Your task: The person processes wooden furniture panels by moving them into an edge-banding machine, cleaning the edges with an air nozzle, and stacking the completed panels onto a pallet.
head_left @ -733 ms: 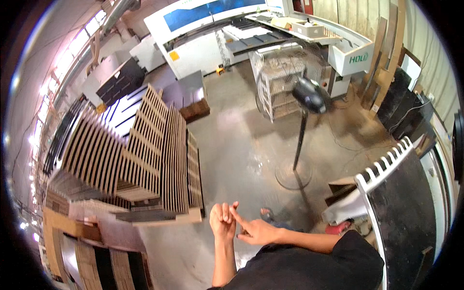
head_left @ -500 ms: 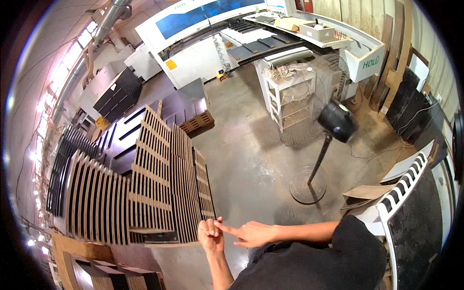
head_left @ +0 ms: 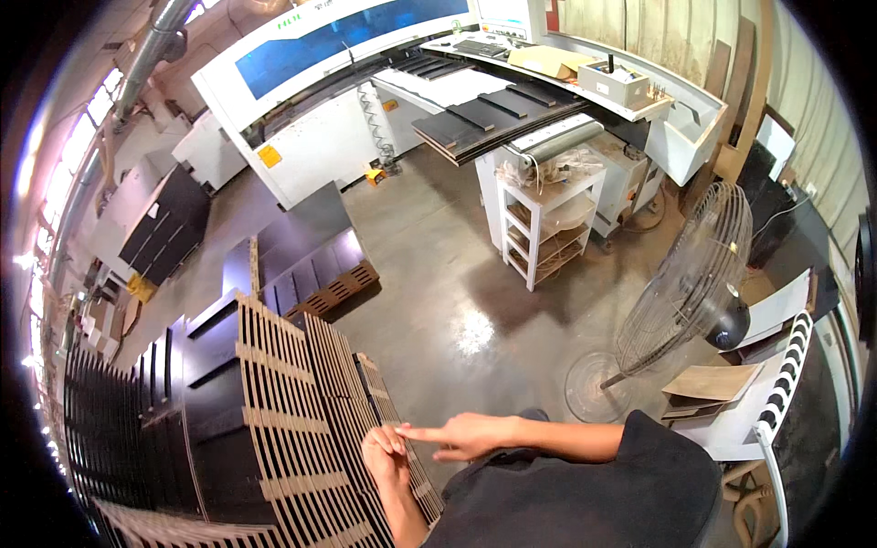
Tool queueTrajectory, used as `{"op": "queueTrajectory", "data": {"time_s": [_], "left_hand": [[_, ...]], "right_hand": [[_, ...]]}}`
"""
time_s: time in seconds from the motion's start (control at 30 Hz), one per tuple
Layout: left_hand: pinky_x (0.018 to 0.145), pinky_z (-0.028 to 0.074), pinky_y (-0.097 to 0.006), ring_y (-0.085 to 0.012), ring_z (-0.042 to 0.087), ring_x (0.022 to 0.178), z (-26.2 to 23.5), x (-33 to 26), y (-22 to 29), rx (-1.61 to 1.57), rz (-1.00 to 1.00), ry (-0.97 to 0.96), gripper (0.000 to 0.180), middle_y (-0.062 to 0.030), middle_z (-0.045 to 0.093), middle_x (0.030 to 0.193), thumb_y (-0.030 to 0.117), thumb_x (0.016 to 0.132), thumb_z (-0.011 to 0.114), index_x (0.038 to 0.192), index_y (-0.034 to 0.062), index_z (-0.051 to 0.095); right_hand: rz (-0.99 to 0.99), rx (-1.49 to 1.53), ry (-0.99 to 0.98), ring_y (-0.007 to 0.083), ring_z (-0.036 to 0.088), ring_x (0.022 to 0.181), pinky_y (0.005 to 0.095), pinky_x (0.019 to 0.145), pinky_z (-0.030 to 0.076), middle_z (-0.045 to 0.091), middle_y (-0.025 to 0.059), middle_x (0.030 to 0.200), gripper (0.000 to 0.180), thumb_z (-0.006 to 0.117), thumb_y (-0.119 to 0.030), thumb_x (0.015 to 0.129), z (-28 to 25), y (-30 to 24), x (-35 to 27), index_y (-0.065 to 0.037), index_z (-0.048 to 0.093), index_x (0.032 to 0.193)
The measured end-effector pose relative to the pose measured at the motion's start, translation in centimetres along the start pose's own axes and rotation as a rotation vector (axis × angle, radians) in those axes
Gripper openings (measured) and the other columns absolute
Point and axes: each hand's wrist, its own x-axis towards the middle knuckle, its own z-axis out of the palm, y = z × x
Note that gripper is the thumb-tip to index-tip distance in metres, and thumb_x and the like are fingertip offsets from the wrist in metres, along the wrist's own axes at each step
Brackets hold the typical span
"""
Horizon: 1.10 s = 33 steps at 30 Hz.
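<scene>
My left hand [head_left: 385, 457] is raised in front of my body with its fingers curled in. Whatever may be inside that closed hand is hidden. From the right comes my right hand [head_left: 468, 436], its index finger stretched out so the tip meets the curled fingers of the left. Its other fingers hang partly bent below, and I see nothing held in them. Just beyond and left of both hands stands a tall stack of dark boards with pale slatted edges [head_left: 297, 416]; neither hand clearly grips it.
A low stack of dark panels [head_left: 315, 247] lies farther ahead. A white machine [head_left: 320, 137] with dark boards [head_left: 498, 119] on its bed spans the back. In front of it stands a white shelf cart [head_left: 546, 219]. A pedestal fan [head_left: 690, 274] and a white rack [head_left: 776, 393] are at right.
My view has shifted; the fan now sits farther right and the slatted stack lower left. My hands keep nearly the same pose, fingertip against the left fingers.
</scene>
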Motion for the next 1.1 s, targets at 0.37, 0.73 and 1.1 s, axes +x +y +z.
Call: {"op": "queueTrajectory", "data": {"time_s": [0.37, 0.73, 1.1], "left_hand": [[0.097, 0.054, -0.039, -0.0279, 0.063, 0.118, 3.0, 30.3, 4.6, 0.379, 0.172, -0.114, 0.053, -0.0192, 0.059, 0.135, -0.008, 0.08, 0.044, 0.131, -0.0009, 0.055], [0.095, 0.056, -0.037, -0.0281, 0.064, 0.117, 6.1, 60.3, 2.2, 0.413, 0.144, 0.043, 0.049, -0.0202, 0.06, 0.137, 0.004, 0.1, 0.051, 0.148, 0.0025, 0.042], [0.094, 0.055, -0.035, -0.0248, 0.066, 0.112, 12.4, 91.0, -2.6, 0.436, 0.024, -0.336, 0.043, -0.0172, 0.064, 0.13, 0.006, 0.098, 0.055, 0.14, -0.0018, 0.052]], "right_hand": [[0.177, 0.213, 0.337, 0.0435, 0.067, 0.076, 0.0498, 0.071, 0.054, 0.069, 0.0182, 0.086, 0.085, 0.061, -0.021, 0.095, -15.9, 14.1, 20.3, -0.02, 0.009, 0.163], [-0.05, -0.119, -0.076, 0.0449, 0.063, 0.07, 0.0545, 0.065, 0.05, 0.066, 0.0208, 0.074, 0.097, 0.063, -0.022, 0.094, -33.7, 33.1, 37.9, -0.027, -0.005, 0.163], [0.306, 0.058, 0.121, 0.0457, 0.064, 0.08, 0.0545, 0.071, 0.05, 0.067, 0.0239, 0.087, 0.095, 0.062, -0.018, 0.096, -50.9, 47.8, 47.8, -0.025, -0.005, 0.163]]}}
